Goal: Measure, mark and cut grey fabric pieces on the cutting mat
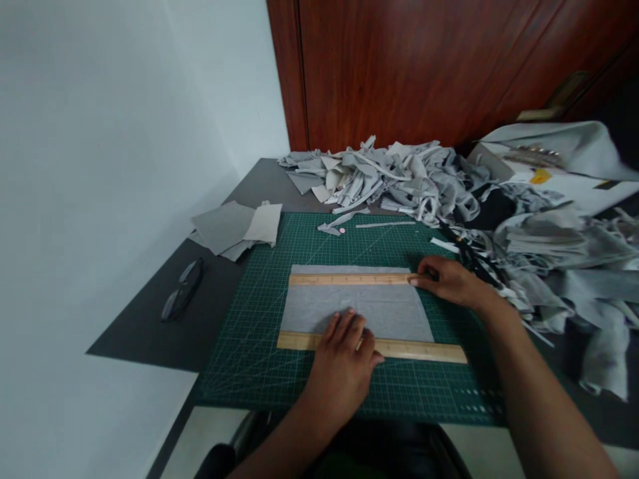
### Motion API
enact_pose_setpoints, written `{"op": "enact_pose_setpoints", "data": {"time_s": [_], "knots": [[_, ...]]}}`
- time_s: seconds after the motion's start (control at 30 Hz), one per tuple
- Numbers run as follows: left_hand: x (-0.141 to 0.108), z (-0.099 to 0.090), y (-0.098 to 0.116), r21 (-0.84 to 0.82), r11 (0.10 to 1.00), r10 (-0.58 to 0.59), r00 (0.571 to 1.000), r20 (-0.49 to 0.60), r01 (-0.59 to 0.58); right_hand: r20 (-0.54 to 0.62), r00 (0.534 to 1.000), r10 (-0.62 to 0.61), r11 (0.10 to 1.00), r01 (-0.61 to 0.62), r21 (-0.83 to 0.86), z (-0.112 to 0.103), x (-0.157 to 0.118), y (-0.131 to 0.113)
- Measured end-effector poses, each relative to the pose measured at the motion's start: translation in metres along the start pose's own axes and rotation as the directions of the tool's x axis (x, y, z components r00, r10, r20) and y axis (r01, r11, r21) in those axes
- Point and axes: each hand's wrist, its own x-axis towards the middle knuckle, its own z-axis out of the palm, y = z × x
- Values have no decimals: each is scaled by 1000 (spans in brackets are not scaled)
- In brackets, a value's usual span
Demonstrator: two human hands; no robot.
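Observation:
A grey piece of cloth (359, 309) lies flat on the green cutting mat (249, 359). One wooden ruler (344, 279) runs along the cloth's far edge, and a second, longer wooden ruler (424, 350) along its near edge. My left hand (344, 366) rests across the near ruler, fingers stretched forward onto the cloth and thumb by the ruler's near side. At the far ruler's right end, my right hand (446, 281) pinches it between thumb and forefinger; the other fingers are curled.
Behind the mat is a heap of grey cloth scraps (379, 173), spreading to more cloth (544, 233) at right. A white box (554, 176) stands there. To the left lie flat cloth pieces (229, 226) and eyeglasses (183, 291). Thin strips (384, 225) lie on the mat's far part.

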Motion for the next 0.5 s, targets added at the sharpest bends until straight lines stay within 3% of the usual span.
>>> {"op": "enact_pose_setpoints", "data": {"time_s": [0.5], "knots": [[-4,6,0,25,1000,6,1000,-26,-5,2,1000,14,999,-14,-36,8,0,3]]}}
